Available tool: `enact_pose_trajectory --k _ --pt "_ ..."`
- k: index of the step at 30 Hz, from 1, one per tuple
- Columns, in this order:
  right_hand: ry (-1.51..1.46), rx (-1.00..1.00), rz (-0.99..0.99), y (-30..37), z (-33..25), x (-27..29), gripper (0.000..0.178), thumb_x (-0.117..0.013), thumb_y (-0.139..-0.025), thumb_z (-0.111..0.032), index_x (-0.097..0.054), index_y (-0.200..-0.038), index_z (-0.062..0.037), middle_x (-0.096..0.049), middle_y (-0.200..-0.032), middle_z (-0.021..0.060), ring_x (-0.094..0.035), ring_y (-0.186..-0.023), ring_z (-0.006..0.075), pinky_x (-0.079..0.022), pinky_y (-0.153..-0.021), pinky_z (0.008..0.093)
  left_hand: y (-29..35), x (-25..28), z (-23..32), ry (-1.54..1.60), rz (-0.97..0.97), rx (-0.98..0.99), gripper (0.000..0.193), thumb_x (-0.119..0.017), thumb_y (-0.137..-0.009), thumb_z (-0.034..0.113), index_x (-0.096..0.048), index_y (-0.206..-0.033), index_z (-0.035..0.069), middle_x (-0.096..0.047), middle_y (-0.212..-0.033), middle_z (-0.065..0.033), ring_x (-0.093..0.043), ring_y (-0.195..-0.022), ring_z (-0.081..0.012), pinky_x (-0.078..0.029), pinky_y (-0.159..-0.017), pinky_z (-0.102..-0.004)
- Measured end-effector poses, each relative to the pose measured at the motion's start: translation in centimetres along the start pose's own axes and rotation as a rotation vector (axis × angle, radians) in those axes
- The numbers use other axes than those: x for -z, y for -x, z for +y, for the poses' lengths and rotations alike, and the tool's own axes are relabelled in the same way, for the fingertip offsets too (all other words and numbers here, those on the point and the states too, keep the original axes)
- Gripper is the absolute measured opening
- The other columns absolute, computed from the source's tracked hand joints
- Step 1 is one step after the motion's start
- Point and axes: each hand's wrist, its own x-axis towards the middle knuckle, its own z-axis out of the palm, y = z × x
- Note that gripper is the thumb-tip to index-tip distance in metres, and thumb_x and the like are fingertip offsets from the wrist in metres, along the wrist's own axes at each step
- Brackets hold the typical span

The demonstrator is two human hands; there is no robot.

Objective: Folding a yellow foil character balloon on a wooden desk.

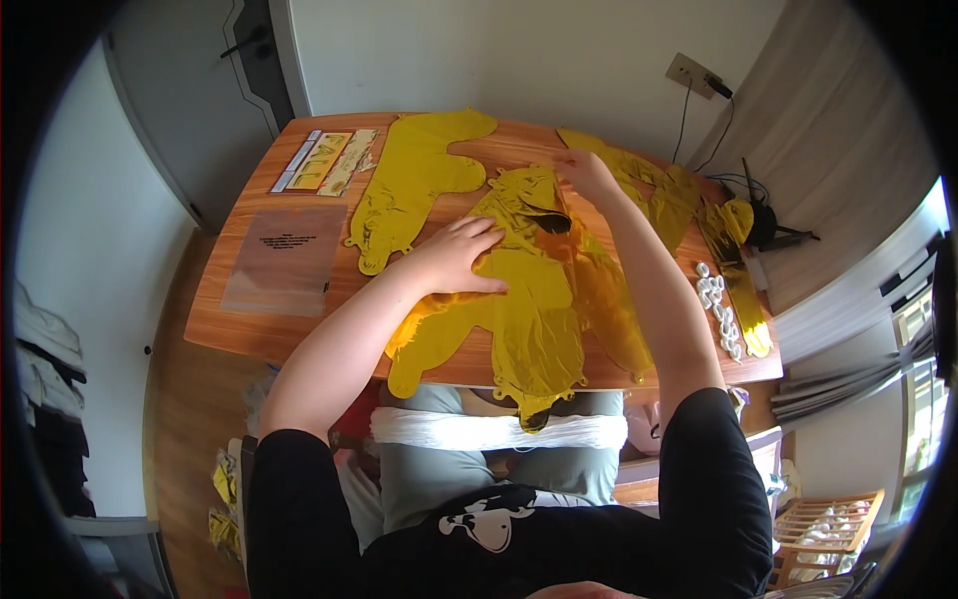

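We are seeing balloons (529, 299) lying mid-table (239, 329), a plastic sleeve (284, 260) lying left, and stickers (720, 314) lying right.

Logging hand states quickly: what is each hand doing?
Left hand: open, flat on the flattened gold foil balloon.
Right hand: pinching its top edge.

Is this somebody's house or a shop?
Most likely a room at home: a small wooden table against a white wall, a curtained window at the right, and clothes hanging at the left.
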Motion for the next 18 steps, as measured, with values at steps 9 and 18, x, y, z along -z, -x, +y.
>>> enact_pose_trajectory --k 9,18 --pt "0.529 0.467 0.131 -0.1 4.8 -2.6 0.039 -0.055 -0.100 -0.027 -0.061 -0.132 -0.0053 -0.062 -0.134 0.0175 -0.058 -0.122 0.0383 -0.048 -0.101 0.0487 -0.3 -0.1 0.0 -0.019 -0.050 0.010 0.111 -0.061 -0.080 0.083 -0.034 -0.160 0.011 -0.025 -0.167 -0.0167 -0.022 -0.155 -0.0365 -0.026 -0.125 -0.0489" --pt "0.608 0.362 0.104 -0.1 4.7 -3.9 0.049 -0.051 -0.102 -0.040 -0.056 -0.137 -0.0049 -0.053 -0.148 0.0192 -0.048 -0.137 0.0388 -0.039 -0.114 0.0493 -0.5 0.1 0.4 0.003 -0.040 0.005 0.110 -0.063 -0.080 0.082 -0.035 -0.159 0.011 -0.026 -0.167 -0.0165 -0.022 -0.155 -0.0345 -0.026 -0.125 -0.0488"
